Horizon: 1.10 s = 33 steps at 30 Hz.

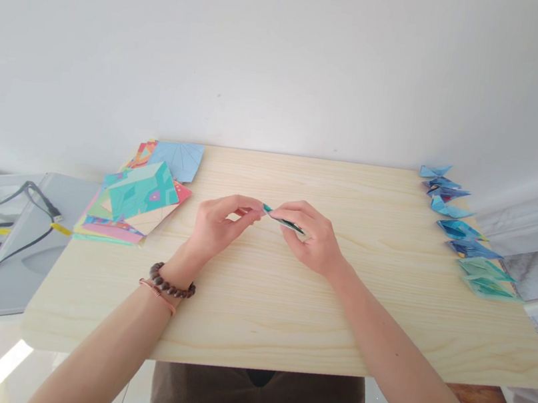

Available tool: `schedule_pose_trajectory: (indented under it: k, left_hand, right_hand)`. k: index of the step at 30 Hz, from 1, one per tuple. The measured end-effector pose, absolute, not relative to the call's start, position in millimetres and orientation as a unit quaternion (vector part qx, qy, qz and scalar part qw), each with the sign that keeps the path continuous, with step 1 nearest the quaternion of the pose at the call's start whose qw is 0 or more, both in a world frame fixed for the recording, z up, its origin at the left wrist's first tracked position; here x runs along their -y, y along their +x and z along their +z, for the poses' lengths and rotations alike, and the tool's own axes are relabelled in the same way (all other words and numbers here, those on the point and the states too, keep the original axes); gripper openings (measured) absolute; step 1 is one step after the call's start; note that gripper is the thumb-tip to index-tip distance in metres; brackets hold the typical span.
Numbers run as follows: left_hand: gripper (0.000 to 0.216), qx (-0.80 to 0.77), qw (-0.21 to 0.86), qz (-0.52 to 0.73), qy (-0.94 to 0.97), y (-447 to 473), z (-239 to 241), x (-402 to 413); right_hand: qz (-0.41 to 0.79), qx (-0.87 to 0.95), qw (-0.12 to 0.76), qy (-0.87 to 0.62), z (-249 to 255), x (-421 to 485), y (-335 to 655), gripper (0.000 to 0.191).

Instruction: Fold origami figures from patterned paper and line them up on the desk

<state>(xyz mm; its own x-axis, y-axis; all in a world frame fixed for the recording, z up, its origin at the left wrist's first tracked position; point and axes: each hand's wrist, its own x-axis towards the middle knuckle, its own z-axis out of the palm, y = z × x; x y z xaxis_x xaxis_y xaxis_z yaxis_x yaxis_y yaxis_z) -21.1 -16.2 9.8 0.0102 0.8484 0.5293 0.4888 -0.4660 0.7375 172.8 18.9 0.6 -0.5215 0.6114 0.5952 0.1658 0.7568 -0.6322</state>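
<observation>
A small piece of folded paper point(290, 225), green and dark along its edge, is held between both hands above the middle of the table. The fingertips of my left hand point(223, 221) pinch its narrow left tip. My right hand point(311, 238) grips the wider part between thumb and fingers, which hide some of it. It is seen nearly edge-on, so its full shape does not show.
Colourful paper sheets point(141, 192) lie piled at the table's left end. Several folded paper pieces point(485, 277), blue and green, stand in a column along the right edge. Left of the wooden table point(249, 333), black cables point(20, 205) lie in a grey box.
</observation>
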Motion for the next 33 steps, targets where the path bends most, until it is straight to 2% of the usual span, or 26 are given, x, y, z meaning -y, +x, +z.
schedule_pose_trajectory:
  k: [5,13,20,25,28,30,33]
  left_hand:
    - [0.010,-0.480,0.164,0.488,0.710,-23,12,16]
    - [0.011,-0.470,0.096,0.381,0.791,-30,14,12]
    - [0.013,-0.472,0.168,0.379,0.778,-29,15,12]
    - [0.010,-0.470,0.254,0.470,0.703,-26,10,10]
    - [0.021,-0.458,0.315,0.532,0.638,-23,7,8]
    - [0.028,-0.455,0.352,0.545,0.610,-21,6,7]
    - [0.023,-0.448,0.392,0.544,0.592,-20,5,6]
  right_hand:
    - [0.250,0.838,0.427,-0.231,0,-20,174,0.038]
    - [0.253,0.841,0.421,-0.229,1,-20,174,0.040]
    - [0.259,0.837,0.424,-0.229,-1,-20,173,0.038]
    - [0.265,0.829,0.428,-0.243,2,-19,173,0.030]
    - [0.273,0.822,0.430,-0.256,4,-18,173,0.028]
    - [0.276,0.817,0.426,-0.274,5,-18,174,0.029]
    - [0.276,0.811,0.420,-0.301,5,-17,175,0.031]
